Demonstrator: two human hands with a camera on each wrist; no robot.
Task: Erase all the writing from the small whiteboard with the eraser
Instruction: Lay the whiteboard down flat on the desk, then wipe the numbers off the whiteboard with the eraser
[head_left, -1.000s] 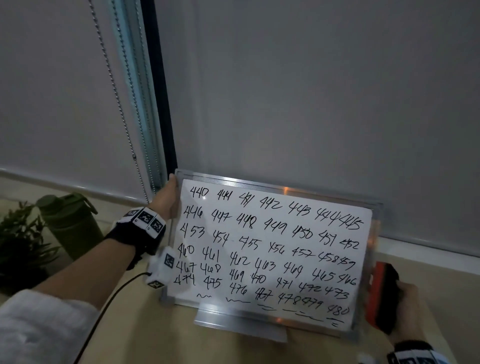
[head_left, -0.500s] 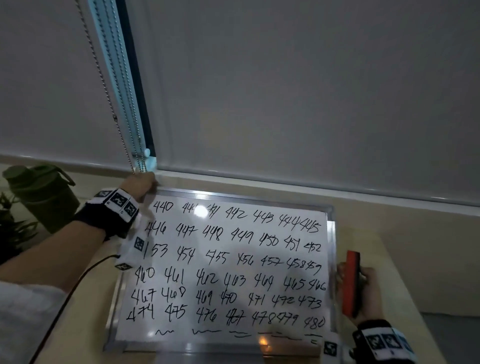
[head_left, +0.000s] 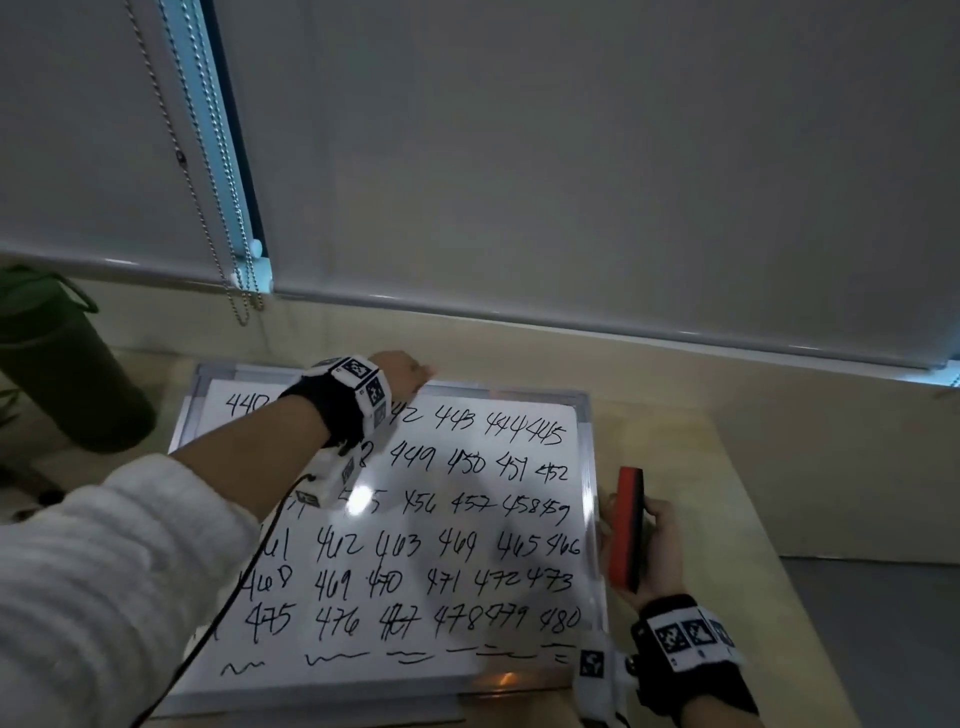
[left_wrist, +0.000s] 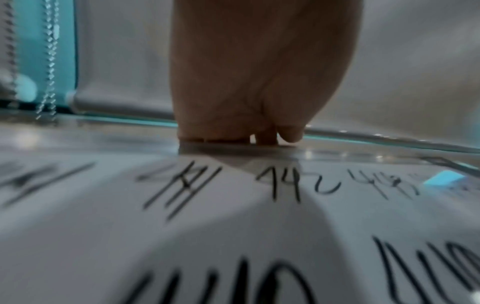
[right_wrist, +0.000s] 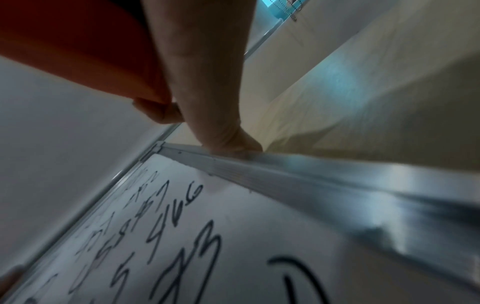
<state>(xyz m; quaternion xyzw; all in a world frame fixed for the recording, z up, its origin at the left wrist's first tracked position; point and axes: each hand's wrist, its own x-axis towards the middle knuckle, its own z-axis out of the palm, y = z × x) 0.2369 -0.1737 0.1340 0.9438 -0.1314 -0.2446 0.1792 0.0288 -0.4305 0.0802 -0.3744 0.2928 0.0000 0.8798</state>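
Note:
The small whiteboard (head_left: 363, 675) lies flat on the beige table, covered in rows of black handwritten numbers with squiggles along its bottom. My left hand (head_left: 402, 371) reaches across it and grips the middle of its far edge; the left wrist view shows the left hand (left_wrist: 254, 82) hooked over the frame above the whiteboard (left_wrist: 103, 226). My right hand (head_left: 660, 545) holds the red and black eraser (head_left: 626, 525) on edge just beside the board's right frame. In the right wrist view the eraser (right_wrist: 78, 47) sits in my right hand (right_wrist: 205, 92), and one finger touches the metal frame (right_wrist: 311, 181).
A dark green bottle (head_left: 62, 364) stands at the left, with plant leaves (head_left: 5, 405) at the edge. Bead chains (head_left: 208, 182) hang by the grey roller blind (head_left: 571, 156) behind the board. The table (head_left: 701, 493) ends at the right above grey floor (head_left: 883, 649).
The whiteboard went from leaning upright to lying flat on the table. My left hand slid from its top left corner to the middle of the top edge. The eraser stayed at the right side.

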